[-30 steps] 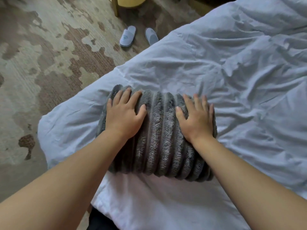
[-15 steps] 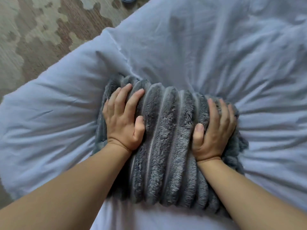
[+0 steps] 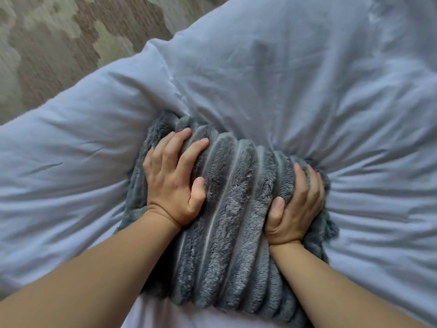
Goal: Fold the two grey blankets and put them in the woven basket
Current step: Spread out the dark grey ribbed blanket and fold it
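1. Nearest the camera, two bare forearms reach forward from the bottom of the view onto a folded grey blanket (image 3: 227, 223), a thick, ribbed, plush bundle lying on a bed covered by a pale duvet (image 3: 307, 95).
2. The left hand (image 3: 173, 183) sits on the blanket's left part. A second ago it lay flat with fingers spread; now its fingers are curled and its thumb digs into the pile, so it is partly closed in a grip on the fabric.
3. The right hand (image 3: 295, 209) has moved from flat on top to the blanket's right edge, where its fingers wrap over the side and its thumb presses the top. It too is partly closed around the bundle.
4. The duvet now puckers in deep creases radiating out from the blanket, which was not so a second ago: the hands are bearing down and squeezing inward.
5. This suggests the fold is done and the bundle is being gathered to lift. Only one blanket shows; the second blanket and the basket are out of view.
6. Beyond the blanket, open duvet spreads away and to its right, giving free room.
7. Farthest, beyond the blanket's left side, the bed's edge falls away to patterned carpet (image 3: 59, 43).
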### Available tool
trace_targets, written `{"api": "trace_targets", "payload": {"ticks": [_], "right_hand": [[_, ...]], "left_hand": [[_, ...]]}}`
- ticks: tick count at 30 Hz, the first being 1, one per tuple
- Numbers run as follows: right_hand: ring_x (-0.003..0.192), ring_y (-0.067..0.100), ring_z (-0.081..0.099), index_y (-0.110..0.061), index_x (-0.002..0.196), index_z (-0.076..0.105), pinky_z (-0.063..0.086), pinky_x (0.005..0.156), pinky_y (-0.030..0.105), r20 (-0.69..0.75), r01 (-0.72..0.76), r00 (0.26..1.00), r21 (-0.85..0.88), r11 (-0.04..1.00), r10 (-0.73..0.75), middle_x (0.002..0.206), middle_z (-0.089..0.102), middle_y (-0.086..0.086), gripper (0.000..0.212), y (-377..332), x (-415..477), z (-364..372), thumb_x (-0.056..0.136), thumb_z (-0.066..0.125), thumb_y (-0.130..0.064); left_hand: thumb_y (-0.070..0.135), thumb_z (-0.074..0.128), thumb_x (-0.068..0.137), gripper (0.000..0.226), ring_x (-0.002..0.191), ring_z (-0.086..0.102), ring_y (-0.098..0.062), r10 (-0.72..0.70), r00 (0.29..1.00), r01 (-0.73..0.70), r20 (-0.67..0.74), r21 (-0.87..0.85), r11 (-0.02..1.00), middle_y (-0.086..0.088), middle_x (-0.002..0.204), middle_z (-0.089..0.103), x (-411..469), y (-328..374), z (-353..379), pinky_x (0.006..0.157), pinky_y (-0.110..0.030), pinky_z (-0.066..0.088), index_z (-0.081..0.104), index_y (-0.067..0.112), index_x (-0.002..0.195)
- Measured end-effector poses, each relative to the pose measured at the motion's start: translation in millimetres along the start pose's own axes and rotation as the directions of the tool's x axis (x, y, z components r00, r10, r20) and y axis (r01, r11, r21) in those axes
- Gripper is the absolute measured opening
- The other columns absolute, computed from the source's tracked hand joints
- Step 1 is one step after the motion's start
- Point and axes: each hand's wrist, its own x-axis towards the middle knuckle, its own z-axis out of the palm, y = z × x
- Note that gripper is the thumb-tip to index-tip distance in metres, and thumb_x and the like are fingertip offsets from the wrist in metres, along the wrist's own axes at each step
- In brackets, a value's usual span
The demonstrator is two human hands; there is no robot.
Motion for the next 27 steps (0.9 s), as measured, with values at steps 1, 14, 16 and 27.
{"api": "trace_targets", "payload": {"ticks": [1, 14, 16, 27], "right_hand": [[0.121, 0.047, 0.046, 0.003, 0.130, 0.050, 0.032, 0.106, 0.056, 0.005, 0.004, 1.000, 0.006, 1.000, -0.004, 0.131, 0.050, 0.030, 0.068, 2, 0, 5, 0.094, 0.017, -0.045], [0.120, 0.047, 0.048, 0.005, 0.127, 0.055, 0.034, 0.105, 0.055, -0.028, 0.015, 1.000, -0.022, 1.000, -0.015, 0.128, 0.052, 0.029, 0.068, 5, 6, 13, 0.091, 0.021, -0.043], [0.119, 0.047, 0.050, 0.004, 0.126, 0.056, 0.035, 0.105, 0.054, -0.047, 0.022, 0.999, -0.029, 0.999, -0.023, 0.128, 0.053, 0.028, 0.064, 6, 5, 13, 0.086, 0.029, -0.038], [0.137, 0.033, 0.031, -0.019, 0.148, 0.034, 0.016, 0.116, 0.049, 0.277, -0.051, 0.948, -0.345, 0.937, 0.153, 0.148, 0.039, 0.013, 0.065, -37, 13, -70, 0.091, 0.019, -0.046]], "left_hand": [[0.039, 0.033, 0.080, 0.053, 0.127, 0.040, -0.031, 0.001, 1.000, -0.001, -0.002, -0.003, 1.000, -0.017, 0.135, 0.050, 1, -3, 6, 0.104, -0.052, 0.032, 0.046, 0.021, 0.129], [0.040, 0.029, 0.083, 0.054, 0.126, 0.039, -0.032, 0.004, 1.000, -0.004, -0.004, -0.015, 1.000, -0.020, 0.134, 0.050, 6, -6, 18, 0.107, -0.049, 0.029, 0.047, 0.016, 0.128], [0.041, 0.030, 0.083, 0.056, 0.126, 0.039, -0.031, 0.002, 1.000, -0.002, -0.013, -0.014, 1.000, -0.019, 0.135, 0.049, 5, -7, 18, 0.107, -0.047, 0.028, 0.049, 0.015, 0.128], [0.037, 0.047, 0.085, 0.049, 0.141, 0.025, -0.022, -0.185, 0.965, 0.172, 0.184, 0.086, 0.981, -0.003, 0.151, 0.035, 18, 55, -86, 0.117, -0.047, 0.007, 0.052, 0.031, 0.133]]}}
